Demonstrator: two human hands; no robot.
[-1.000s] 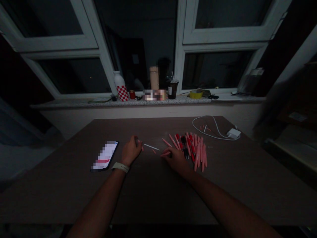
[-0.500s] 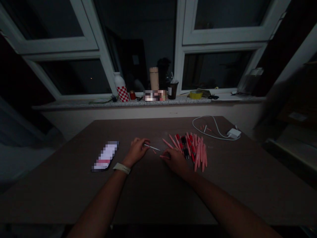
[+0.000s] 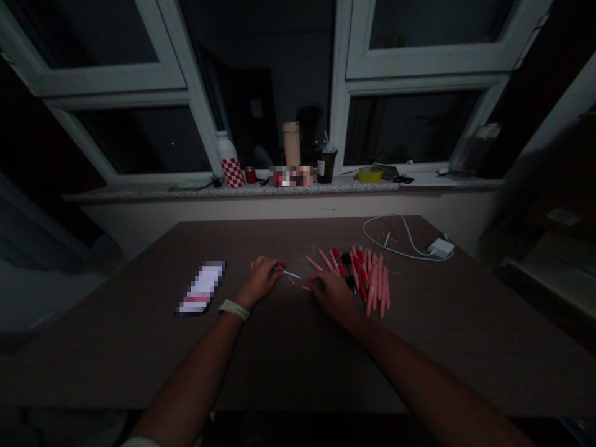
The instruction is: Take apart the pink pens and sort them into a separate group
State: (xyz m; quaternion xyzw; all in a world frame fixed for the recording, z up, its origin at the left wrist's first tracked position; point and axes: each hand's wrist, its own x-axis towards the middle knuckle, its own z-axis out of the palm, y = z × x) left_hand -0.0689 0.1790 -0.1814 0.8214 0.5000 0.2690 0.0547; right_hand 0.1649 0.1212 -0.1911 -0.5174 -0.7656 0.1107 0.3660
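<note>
While the left hand pinches a thin white refill low over the table, the right hand grasps a pink pen piece beside the pen pile. The contents of the sill cup cannot be made out in the dim light.

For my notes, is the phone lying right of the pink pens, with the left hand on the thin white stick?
No: the head view shows the phone left of the pink pens; the left hand is on the thin white stick.

Left of the grip lies a phone. Right of it, a pile of pens blocks the way. Past the grip, the table is bare.
</note>
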